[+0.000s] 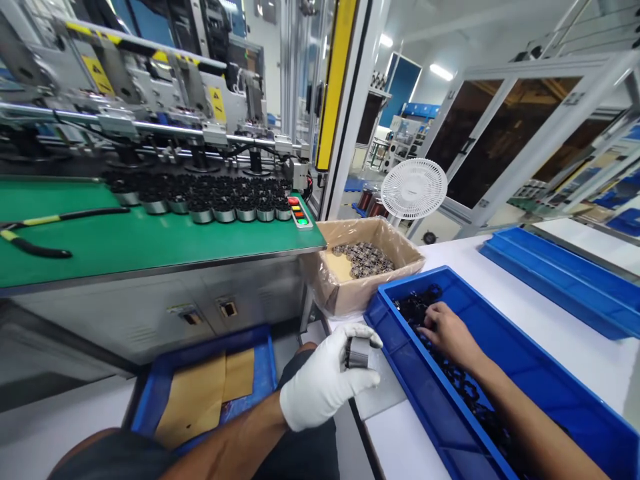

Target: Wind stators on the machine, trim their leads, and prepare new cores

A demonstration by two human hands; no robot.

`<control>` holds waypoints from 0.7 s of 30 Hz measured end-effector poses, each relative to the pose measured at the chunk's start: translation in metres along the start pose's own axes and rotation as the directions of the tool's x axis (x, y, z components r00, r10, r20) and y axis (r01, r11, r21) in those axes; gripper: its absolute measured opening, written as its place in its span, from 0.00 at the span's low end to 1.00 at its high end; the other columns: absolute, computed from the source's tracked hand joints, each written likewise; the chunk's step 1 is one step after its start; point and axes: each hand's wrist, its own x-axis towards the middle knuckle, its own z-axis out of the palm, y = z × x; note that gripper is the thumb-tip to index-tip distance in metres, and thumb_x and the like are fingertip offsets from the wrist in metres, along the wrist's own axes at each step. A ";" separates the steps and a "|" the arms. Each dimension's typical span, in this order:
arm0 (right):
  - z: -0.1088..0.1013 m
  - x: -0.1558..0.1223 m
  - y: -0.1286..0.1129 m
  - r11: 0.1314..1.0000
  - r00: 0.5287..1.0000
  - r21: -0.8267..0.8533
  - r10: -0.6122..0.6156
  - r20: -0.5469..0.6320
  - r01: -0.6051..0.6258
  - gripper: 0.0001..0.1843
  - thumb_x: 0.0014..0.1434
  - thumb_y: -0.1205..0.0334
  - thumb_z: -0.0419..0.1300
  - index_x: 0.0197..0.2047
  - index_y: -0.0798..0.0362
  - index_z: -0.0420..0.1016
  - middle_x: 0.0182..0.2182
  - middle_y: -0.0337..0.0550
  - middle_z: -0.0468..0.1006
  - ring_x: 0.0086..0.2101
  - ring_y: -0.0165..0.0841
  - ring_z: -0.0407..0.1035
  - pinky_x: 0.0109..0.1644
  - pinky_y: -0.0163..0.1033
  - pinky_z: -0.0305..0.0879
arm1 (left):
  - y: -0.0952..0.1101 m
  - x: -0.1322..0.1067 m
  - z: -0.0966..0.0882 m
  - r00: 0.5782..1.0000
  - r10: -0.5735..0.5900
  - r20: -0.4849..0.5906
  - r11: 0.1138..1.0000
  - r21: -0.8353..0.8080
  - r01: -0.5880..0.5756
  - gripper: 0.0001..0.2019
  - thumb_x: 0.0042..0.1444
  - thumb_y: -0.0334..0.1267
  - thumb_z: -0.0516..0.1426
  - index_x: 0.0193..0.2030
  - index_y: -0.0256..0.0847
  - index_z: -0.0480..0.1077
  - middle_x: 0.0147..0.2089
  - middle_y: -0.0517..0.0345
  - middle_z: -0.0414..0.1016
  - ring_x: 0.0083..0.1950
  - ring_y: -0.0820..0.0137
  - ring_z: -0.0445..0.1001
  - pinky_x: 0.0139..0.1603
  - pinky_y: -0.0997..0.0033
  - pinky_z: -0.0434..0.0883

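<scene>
My left hand (325, 377), in a white glove, is closed around a short steel cylinder (358, 352) with a toothed black edge, probably a motor stator core. It is held by thumb and fingers over the near side of the long blue bin (500, 327). Inside that bin, my bare right hand (447, 333) reaches among black plastic ring-shaped parts (463, 387). Its fingers are pinched together; whatever is between them is hidden.
An open carton (345, 291) lined with clear plastic holds many metal cores (367, 259). Rows of black-topped cores (203, 212) stand on a green bench (165, 243) beside pliers (37, 247) and a button box (300, 213). A white fan (415, 189) and stacked blue trays (555, 280) lie beyond.
</scene>
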 end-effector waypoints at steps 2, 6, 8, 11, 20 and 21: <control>-0.016 -0.013 -0.029 0.996 0.984 0.026 -0.083 -0.156 0.088 0.08 0.57 0.61 0.63 0.30 0.54 0.71 0.43 0.51 0.71 0.40 0.39 0.72 0.44 0.45 0.73 | -0.001 -0.001 -0.001 1.000 -0.015 0.021 0.997 0.072 0.013 0.24 0.50 0.42 0.66 0.53 0.39 0.67 0.41 0.57 0.68 0.39 0.71 0.66 0.45 0.68 0.66; -0.041 -0.050 -0.099 0.843 0.815 0.148 -0.431 -0.388 0.517 0.04 0.60 0.67 0.62 0.38 0.55 0.71 0.46 0.53 0.69 0.45 0.37 0.70 0.46 0.41 0.72 | -0.012 0.001 0.007 0.991 -0.034 0.131 0.997 -0.060 0.042 0.36 0.43 0.41 0.71 0.57 0.42 0.61 0.46 0.55 0.69 0.43 0.68 0.69 0.45 0.66 0.67; -0.043 -0.061 -0.120 0.749 0.743 0.196 -0.518 -0.423 0.633 0.04 0.61 0.72 0.60 0.40 0.57 0.69 0.44 0.54 0.71 0.46 0.38 0.70 0.46 0.41 0.72 | -0.014 0.003 0.016 0.983 -0.066 0.174 0.988 -0.129 0.089 0.37 0.39 0.38 0.72 0.55 0.41 0.61 0.45 0.56 0.70 0.40 0.70 0.69 0.42 0.69 0.68; -0.039 -0.063 -0.125 0.690 0.708 0.249 -0.527 -0.470 0.679 0.06 0.62 0.73 0.56 0.43 0.57 0.67 0.44 0.55 0.72 0.46 0.39 0.69 0.46 0.45 0.72 | -0.011 0.005 0.028 0.991 -0.079 0.105 0.995 -0.050 0.085 0.31 0.41 0.33 0.70 0.51 0.40 0.63 0.44 0.59 0.70 0.40 0.72 0.69 0.44 0.70 0.68; -0.040 -0.060 -0.116 0.721 0.716 0.206 -0.527 -0.458 0.662 0.22 0.59 0.74 0.61 0.57 0.65 0.67 0.45 0.58 0.73 0.48 0.42 0.68 0.48 0.48 0.73 | -0.013 0.004 0.023 0.995 -0.056 0.087 0.991 -0.113 0.065 0.34 0.41 0.41 0.72 0.53 0.42 0.61 0.49 0.56 0.71 0.45 0.69 0.72 0.49 0.68 0.69; -0.041 -0.060 -0.116 0.713 0.699 0.181 -0.546 -0.462 0.677 0.22 0.58 0.76 0.60 0.56 0.65 0.68 0.45 0.58 0.73 0.48 0.42 0.68 0.48 0.48 0.73 | -0.013 0.004 0.022 0.993 -0.058 0.107 0.987 -0.145 0.073 0.36 0.40 0.40 0.72 0.54 0.43 0.61 0.49 0.55 0.71 0.45 0.69 0.72 0.48 0.68 0.70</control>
